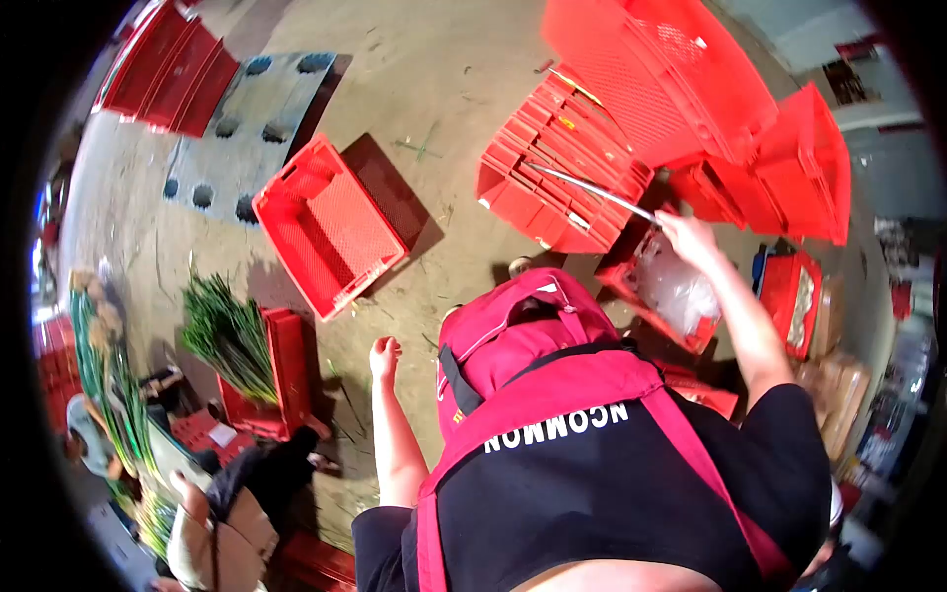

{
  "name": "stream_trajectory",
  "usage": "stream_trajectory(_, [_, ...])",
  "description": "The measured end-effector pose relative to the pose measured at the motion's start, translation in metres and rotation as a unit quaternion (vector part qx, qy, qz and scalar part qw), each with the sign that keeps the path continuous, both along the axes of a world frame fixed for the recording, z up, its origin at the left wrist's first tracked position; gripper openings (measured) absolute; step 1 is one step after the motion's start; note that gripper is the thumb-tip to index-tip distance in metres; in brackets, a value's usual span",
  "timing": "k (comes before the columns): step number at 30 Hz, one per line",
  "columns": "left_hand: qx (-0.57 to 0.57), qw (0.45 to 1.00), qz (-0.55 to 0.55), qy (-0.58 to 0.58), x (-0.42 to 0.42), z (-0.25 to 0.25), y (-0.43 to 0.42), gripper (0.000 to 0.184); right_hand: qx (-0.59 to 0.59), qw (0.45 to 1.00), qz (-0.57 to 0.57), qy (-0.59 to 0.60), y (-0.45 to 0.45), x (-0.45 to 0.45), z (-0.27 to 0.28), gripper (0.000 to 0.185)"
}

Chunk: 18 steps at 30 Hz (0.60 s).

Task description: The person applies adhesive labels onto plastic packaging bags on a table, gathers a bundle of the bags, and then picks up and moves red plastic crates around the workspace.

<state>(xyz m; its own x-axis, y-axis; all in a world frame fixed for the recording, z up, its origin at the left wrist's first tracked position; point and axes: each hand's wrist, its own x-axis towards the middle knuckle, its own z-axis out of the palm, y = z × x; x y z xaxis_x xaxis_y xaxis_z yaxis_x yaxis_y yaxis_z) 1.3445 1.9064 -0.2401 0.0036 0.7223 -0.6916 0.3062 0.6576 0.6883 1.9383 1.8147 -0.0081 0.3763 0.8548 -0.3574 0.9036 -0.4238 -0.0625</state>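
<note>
My right hand (686, 240) is wrapped round one end of a long thin metal rod (592, 187). The rod's far end lies over a stack of red plastic crates (562, 163) tipped on the floor; I cannot tell whether it touches them. My left hand (386, 357) hangs in the air with its fingers curled and nothing visible in them. Nearest to it is a red crate (335, 232) with nothing in it, standing on the floor. A red crate (641, 291) with clear plastic inside is below my right hand.
Tall red crate stacks (681, 79) stand at the upper right. A grey panel with holes (247, 128) lies at upper left. Long green stalks (232, 340) fill a crate at left. Another person (222, 538) is at lower left. A red bag (533, 316) hangs on my chest.
</note>
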Motion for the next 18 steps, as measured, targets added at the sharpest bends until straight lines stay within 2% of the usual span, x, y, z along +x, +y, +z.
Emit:
stream_trajectory(1, [0.011,1.0,-0.002,0.019,-0.008,0.009,0.016,0.018,0.014,0.998,-0.053,0.008,-0.028,-0.023,-0.005,0.027])
stream_trajectory(2, [0.009,1.0,-0.009,0.02,-0.022,0.005,0.028,0.017,0.123,0.986,-0.092,0.064,-0.056,-0.043,-0.017,0.027])
stream_trajectory(3, [0.01,1.0,-0.017,0.021,-0.04,-0.003,0.038,0.017,0.108,0.982,-0.151,0.033,-0.084,-0.054,-0.037,0.029])
stream_trajectory(5, [-0.011,0.999,-0.035,0.026,-0.066,-0.012,0.05,0.018,0.023,0.97,-0.241,0.001,-0.102,-0.1,-0.02,0.029])
stream_trajectory(8, [-0.094,0.982,-0.133,0.1,-0.102,-0.043,0.055,0.017,0.035,0.934,-0.355,0.036,-0.116,-0.143,-0.006,0.028])
stream_trajectory(9, [-0.146,0.968,-0.172,0.109,-0.106,-0.046,0.06,0.018,0.087,0.95,-0.298,-0.023,-0.131,-0.147,-0.024,0.028])
stream_trajectory(11, [-0.157,0.948,-0.24,0.136,-0.099,-0.053,0.065,0.019,0.064,0.942,-0.329,-0.018,-0.13,-0.159,-0.029,0.028])
stream_trajectory(12, [-0.157,0.943,-0.261,0.137,-0.089,-0.054,0.07,0.02,0.009,0.942,-0.333,-0.035,-0.123,-0.165,-0.021,0.027])
stream_trajectory(13, [-0.158,0.938,-0.277,0.137,-0.075,-0.053,0.074,0.02,0.073,0.949,-0.302,-0.052,-0.127,-0.167,-0.031,0.028])
stream_trajectory(15, [-0.104,0.937,-0.316,0.103,-0.048,-0.052,0.086,0.019,0.046,0.946,-0.318,-0.048,-0.115,-0.169,-0.024,0.029])
stream_trajectory(16, [-0.113,0.945,-0.303,0.048,-0.036,-0.065,0.096,0.017,0.063,0.943,-0.323,-0.047,-0.113,-0.169,-0.022,0.031])
stream_trajectory(17, [-0.075,0.945,-0.317,0.011,-0.01,-0.038,0.102,0.016,0.08,0.94,-0.329,-0.046,-0.112,-0.167,-0.022,0.034])
stream_trajectory(18, [-0.046,0.939,-0.34,0.005,0.006,-0.037,0.11,0.016,0.127,0.943,-0.3,-0.064,-0.119,-0.159,-0.03,0.038])
